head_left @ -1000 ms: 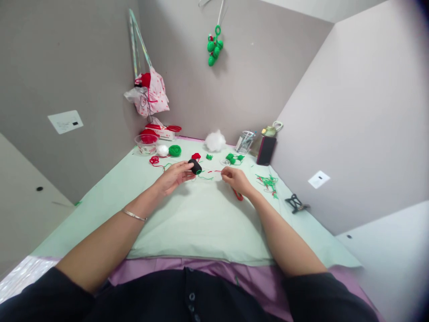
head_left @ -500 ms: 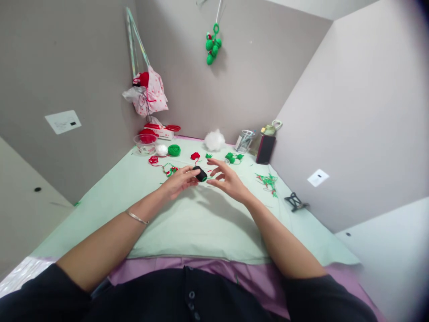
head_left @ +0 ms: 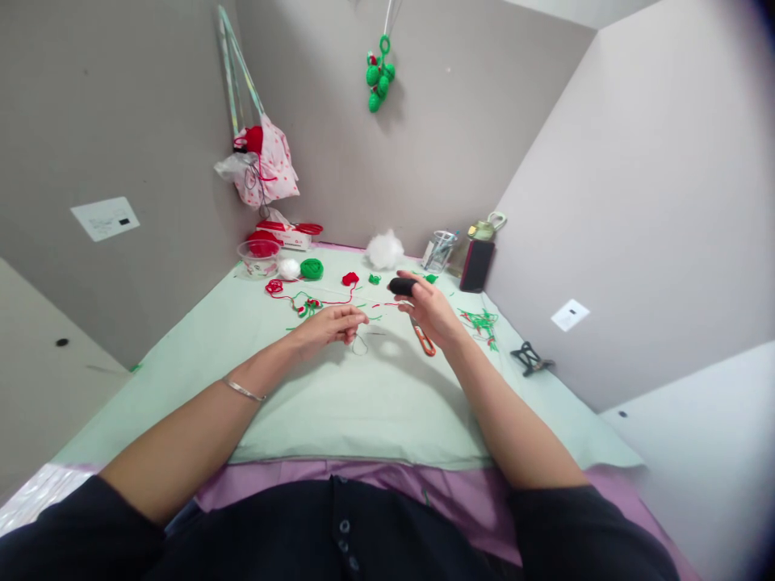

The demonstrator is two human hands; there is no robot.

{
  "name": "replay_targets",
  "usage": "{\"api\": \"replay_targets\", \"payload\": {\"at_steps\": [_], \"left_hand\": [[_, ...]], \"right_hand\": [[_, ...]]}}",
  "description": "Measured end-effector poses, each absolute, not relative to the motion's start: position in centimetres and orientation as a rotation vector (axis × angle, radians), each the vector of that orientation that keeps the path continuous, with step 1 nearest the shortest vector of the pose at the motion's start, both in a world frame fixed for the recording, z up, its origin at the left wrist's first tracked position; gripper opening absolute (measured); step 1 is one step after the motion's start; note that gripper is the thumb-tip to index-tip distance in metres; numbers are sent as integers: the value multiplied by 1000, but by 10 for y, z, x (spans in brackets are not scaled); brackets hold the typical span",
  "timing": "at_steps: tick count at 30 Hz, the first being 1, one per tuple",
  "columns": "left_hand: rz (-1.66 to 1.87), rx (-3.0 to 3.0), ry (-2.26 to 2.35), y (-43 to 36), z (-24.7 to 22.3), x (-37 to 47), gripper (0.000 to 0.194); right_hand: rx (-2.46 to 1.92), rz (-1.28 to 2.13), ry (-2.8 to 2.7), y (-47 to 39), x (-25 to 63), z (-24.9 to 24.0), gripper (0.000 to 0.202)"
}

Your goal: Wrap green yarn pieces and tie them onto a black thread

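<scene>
My right hand point(head_left: 429, 305) grips a black thread spool point(head_left: 402, 286) between thumb and fingers, above the far part of the table. To its left, my left hand point(head_left: 337, 324) is closed in a pinch. A thin dark thread point(head_left: 360, 347) hangs in a loop just under those fingertips. Below the right hand lies a pair of orange-handled snips point(head_left: 424, 337), its blade end partly hidden by the hand. Short green and red yarn ends lie between the hands. Small red-and-green crocheted pieces point(head_left: 307, 307) rest beyond the left hand.
Along the back stand a clear tub point(head_left: 259, 257), a green yarn ball point(head_left: 312, 269), white stuffing point(head_left: 385, 250), a pen cup point(head_left: 439, 252) and a dark phone point(head_left: 477, 266). At right lie yarn scraps point(head_left: 481, 321) and a black stand point(head_left: 530, 358). A pink bag point(head_left: 272, 165) hangs left.
The black spool has passed from my left hand to my right, which has lifted it away and to the right. The orange-handled snips and a thread loop now show.
</scene>
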State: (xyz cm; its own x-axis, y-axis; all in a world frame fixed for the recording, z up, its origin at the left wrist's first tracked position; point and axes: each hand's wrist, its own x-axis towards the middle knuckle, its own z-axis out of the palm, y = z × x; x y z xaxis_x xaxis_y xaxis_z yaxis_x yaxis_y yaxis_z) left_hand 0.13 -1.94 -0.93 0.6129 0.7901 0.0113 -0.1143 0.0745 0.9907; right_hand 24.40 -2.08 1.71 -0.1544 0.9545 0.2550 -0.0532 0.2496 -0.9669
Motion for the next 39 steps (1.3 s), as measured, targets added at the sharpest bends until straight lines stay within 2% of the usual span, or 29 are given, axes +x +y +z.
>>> {"api": "replay_targets", "payload": {"at_steps": [7,14,18,24,27,29,32,39], "left_hand": [[715,1408,706,-15,-5,-3,28],[862,1350,726,-17,8,-8,25],[875,1403,748,-16,9,-9,27],[759,1312,653,-21,-3,0,51],[713,1270,562,-24,-7,5,50],[803,1233,612,-22,-7,5,43],[986,1124,701,-14,-5,-1,33],[1119,1060,694,-5,-3,-11,25]], "right_hand": [[-918,1141,-969,5,289,16,52],[-849,1360,-771,0,277,17,41],[-857,1383,-982,-9,263,15,38],[-915,1155,-1702,-36,220,9,72],[-903,917,-1911,-45,200,5,78],[-918,818,-1896,-46,194,2,69],[-1017,680,-1957,-42,195,-9,44],[-1022,134,-2658,-45,179,-38,17]]}}
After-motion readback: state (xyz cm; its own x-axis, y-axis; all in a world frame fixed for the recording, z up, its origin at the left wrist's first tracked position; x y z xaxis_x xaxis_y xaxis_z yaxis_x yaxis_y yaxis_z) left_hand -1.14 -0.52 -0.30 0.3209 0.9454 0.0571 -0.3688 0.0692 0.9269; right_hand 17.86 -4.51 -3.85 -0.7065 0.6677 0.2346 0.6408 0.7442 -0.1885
